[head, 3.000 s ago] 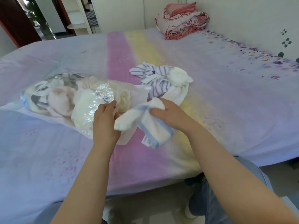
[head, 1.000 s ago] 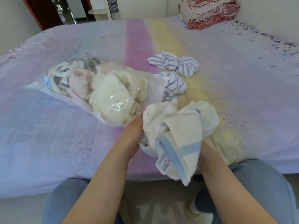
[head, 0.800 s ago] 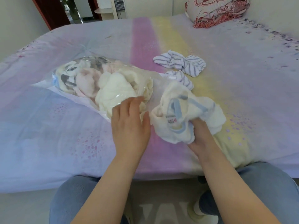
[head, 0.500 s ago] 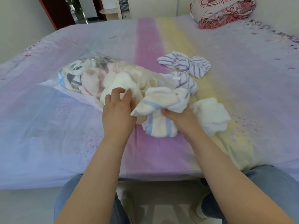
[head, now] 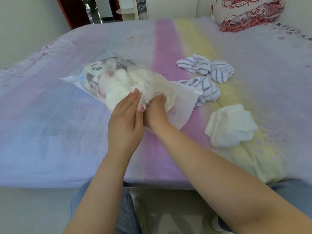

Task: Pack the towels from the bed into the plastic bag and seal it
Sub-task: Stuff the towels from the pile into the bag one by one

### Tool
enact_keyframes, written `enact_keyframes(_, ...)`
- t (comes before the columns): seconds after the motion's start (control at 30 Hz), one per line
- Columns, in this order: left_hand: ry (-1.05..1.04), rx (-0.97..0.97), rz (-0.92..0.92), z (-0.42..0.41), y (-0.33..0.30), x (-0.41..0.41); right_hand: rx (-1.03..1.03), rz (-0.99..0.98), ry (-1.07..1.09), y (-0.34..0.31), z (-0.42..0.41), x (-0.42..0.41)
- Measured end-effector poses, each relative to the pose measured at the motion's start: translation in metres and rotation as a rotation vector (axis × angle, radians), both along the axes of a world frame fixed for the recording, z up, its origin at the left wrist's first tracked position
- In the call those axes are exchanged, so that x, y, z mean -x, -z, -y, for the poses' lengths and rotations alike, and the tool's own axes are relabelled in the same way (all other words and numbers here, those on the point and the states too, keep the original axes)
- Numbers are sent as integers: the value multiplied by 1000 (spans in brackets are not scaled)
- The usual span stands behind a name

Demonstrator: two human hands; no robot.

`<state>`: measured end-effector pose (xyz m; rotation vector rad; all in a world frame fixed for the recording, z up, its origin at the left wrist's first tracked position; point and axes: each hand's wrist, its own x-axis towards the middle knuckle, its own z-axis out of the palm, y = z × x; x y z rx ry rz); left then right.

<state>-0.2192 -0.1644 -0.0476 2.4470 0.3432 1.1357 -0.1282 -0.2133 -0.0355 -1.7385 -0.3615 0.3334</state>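
A clear plastic bag stuffed with pale towels lies on the bed, its mouth facing right. My right hand is pushed into that mouth, its fingers curled out of sight around the white blue-banded towel inside. My left hand lies flat with straight fingers on the bag's near edge beside the mouth. Outside the bag lie a white towel to the right and two blue-striped towels behind the mouth.
A folded red-patterned quilt sits at the bed's far right corner. A doorway and a shelf stand beyond the bed's far side. My knees in jeans are against the bed's near edge.
My right hand has carried the blue-banded towel from outside into the bag's mouth. A white towel was left on the bed to the right. My left hand flattened onto the bag.
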Motion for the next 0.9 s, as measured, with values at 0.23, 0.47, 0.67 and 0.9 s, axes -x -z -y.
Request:
enact_keyframes(0.23,-126,-89,-18,-27,32,17,-86,252,-338,46,27,17)
enact_keyframes(0.47,-253,1010,236,23,75,42,113,762,113,81,22,34)
enact_keyframes(0.67,-274,848,-225,12,77,22,31,842,88,75,17,39)
enact_keyframes(0.9,-357,581,-166,5,54,30,202,999,-186,42,36,36)
